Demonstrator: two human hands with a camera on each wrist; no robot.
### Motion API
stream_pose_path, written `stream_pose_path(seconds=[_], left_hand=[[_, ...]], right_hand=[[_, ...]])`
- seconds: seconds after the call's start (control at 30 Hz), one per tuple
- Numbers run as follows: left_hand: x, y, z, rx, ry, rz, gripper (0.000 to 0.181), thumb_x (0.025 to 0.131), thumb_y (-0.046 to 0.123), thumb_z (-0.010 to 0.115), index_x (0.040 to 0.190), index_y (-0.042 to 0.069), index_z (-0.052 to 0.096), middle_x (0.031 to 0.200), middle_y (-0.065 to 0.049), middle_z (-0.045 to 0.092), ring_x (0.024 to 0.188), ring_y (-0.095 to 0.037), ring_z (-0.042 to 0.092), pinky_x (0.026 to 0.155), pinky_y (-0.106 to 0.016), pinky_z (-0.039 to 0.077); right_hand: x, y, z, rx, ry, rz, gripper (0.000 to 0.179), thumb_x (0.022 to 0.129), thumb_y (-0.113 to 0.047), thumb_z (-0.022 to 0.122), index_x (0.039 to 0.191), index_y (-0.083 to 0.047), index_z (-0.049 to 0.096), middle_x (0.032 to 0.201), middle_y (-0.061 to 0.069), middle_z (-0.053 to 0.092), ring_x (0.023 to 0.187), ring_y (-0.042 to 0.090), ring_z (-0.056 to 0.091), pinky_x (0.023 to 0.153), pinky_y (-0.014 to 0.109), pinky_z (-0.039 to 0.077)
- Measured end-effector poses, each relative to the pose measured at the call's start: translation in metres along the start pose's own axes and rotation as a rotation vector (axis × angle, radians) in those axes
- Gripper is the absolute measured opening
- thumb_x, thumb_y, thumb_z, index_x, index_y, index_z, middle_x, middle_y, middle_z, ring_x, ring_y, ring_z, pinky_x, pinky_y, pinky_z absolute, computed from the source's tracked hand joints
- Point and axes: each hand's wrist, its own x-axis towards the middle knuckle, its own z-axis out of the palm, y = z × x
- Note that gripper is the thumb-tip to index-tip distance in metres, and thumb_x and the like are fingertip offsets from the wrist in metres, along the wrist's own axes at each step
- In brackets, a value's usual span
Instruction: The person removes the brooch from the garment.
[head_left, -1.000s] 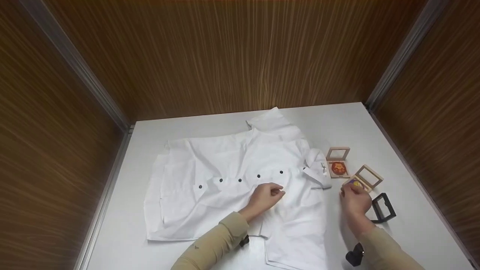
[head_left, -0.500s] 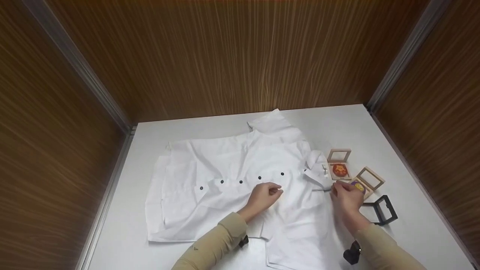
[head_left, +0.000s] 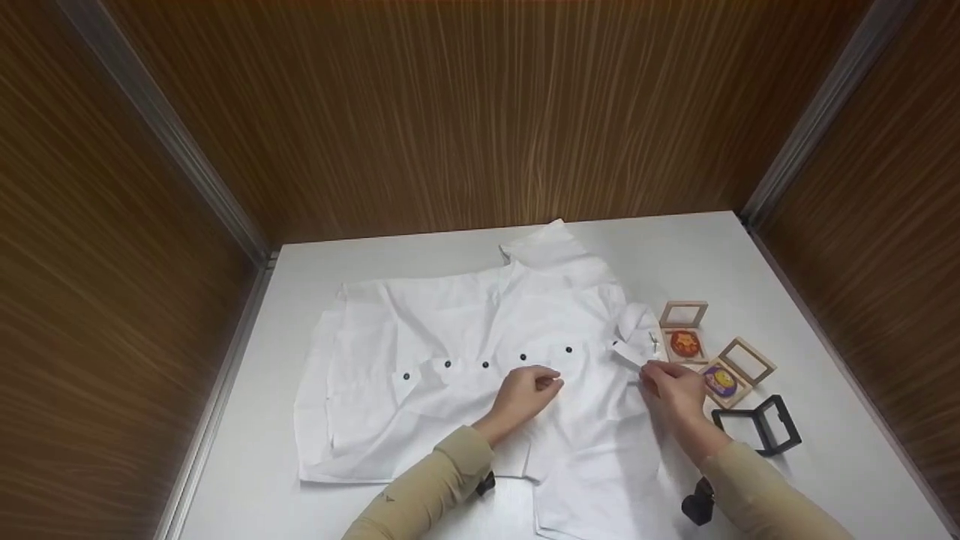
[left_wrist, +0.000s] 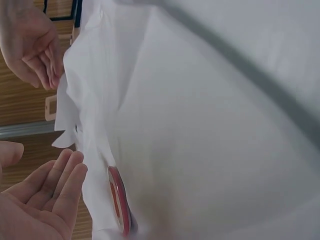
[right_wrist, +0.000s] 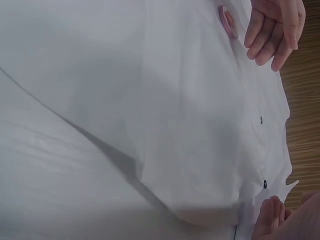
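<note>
A white button-up shirt point(head_left: 450, 315) lies spread on its side on the white table, dark buttons running along its middle. Over its chest is my left hand point(head_left: 529, 394), fingers relaxed and holding nothing. A round red-rimmed badge point(left_wrist: 118, 200) sits on the cloth beside those fingers in the left wrist view; in the head view the hand hides it. At the neck end, my right hand point(head_left: 675, 390) pinches the edge of the shirt collar point(head_left: 630, 356) with its fingertips. In the right wrist view, the right fingertips point(right_wrist: 270, 210) are close to the top button.
Right of the shirt stand two open wooden display frames, one with a red badge point(head_left: 685, 343), one with a purple and yellow badge point(head_left: 721, 381). An open black frame point(head_left: 761, 427) stands nearer. Wood-grain panels point(head_left: 480, 112) enclose the table point(head_left: 225, 450).
My right hand has moved left from the frame with the purple badge to the shirt collar and taken its edge, uncovering that badge. The left hand stays almost still.
</note>
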Motion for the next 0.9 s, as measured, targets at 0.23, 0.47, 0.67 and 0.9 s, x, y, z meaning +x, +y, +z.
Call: stream_pose_path(seconds=[0.23,0.47,0.67,0.9], left_hand=[[-0.001,-0.002,-0.004,0.008,0.008,-0.008,0.024,0.099,0.018,0.072,0.116,0.001,0.080,0.103,-0.011,0.081,0.094,-0.022,0.078,0.083,-0.023,0.061],[0.000,-0.004,-0.008,0.014,0.003,-0.004,0.025,0.100,0.017,0.071,0.117,0.000,0.079,0.104,-0.012,0.081,0.095,-0.023,0.078,0.085,-0.024,0.062],[0.000,-0.006,-0.012,-0.003,0.001,-0.034,0.026,0.101,0.018,0.071,0.118,0.000,0.079,0.102,-0.011,0.082,0.087,-0.016,0.077,0.077,-0.019,0.060],[0.002,-0.008,-0.017,0.002,0.016,-0.042,0.027,0.101,0.019,0.072,0.118,0.000,0.079,0.102,-0.011,0.081,0.093,-0.020,0.077,0.082,-0.023,0.061]], right_hand=[[0.000,-0.003,0.009,0.007,-0.056,-0.008,0.043,0.102,-0.006,0.066,0.133,0.021,0.057,0.079,-0.007,0.075,0.072,-0.001,0.072,0.075,0.015,0.061],[0.002,-0.001,0.018,-0.072,-0.101,0.002,0.041,0.102,-0.009,0.066,0.130,0.021,0.061,0.085,0.000,0.080,0.074,-0.001,0.073,0.073,0.013,0.060],[0.001,0.001,0.028,-0.062,-0.127,-0.024,0.041,0.101,-0.007,0.066,0.130,0.023,0.061,0.082,-0.001,0.080,0.072,-0.001,0.072,0.071,0.013,0.059],[0.001,0.001,0.039,-0.063,-0.146,-0.014,0.041,0.099,-0.004,0.068,0.128,0.023,0.061,0.080,-0.002,0.078,0.072,0.001,0.073,0.070,0.013,0.059]])
